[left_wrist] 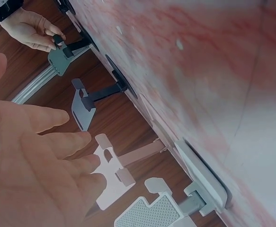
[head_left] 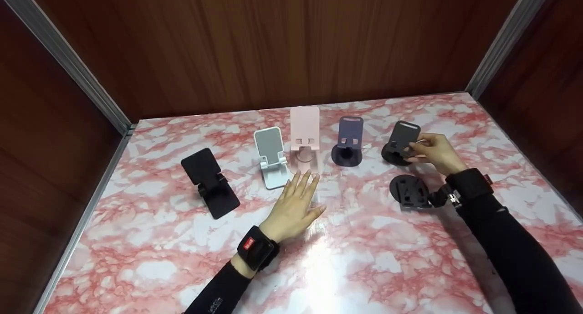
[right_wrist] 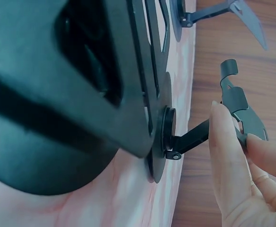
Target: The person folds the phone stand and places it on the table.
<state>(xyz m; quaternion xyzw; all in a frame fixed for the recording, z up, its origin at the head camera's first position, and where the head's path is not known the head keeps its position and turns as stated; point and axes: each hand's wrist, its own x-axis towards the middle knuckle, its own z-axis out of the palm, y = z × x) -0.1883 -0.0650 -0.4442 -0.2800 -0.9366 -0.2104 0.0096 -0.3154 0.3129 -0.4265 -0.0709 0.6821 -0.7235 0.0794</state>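
Left of centre in the head view, a black stand (head_left: pixel 218 202) sits at an angle on the marbled table (head_left: pixel 155 241), and next comes the white stand (head_left: pixel 270 145), plate propped up. Here's the left hand (head_left: pixel 291 209), low in the middle: 4 fingers straight and slightly spread, thumb out wide, gripping nothing, just in front of the pink stand (head_left: pixel 305 122). Then the purple stand (head_left: pixel 350 127), upright on its round base. And at centre right, the dark grey stand (head_left: pixel 404 134), pinched between thumb and fingers of the right hand (head_left: pixel 435 152); a folded black stand (head_left: pixel 410 191) lies just below.
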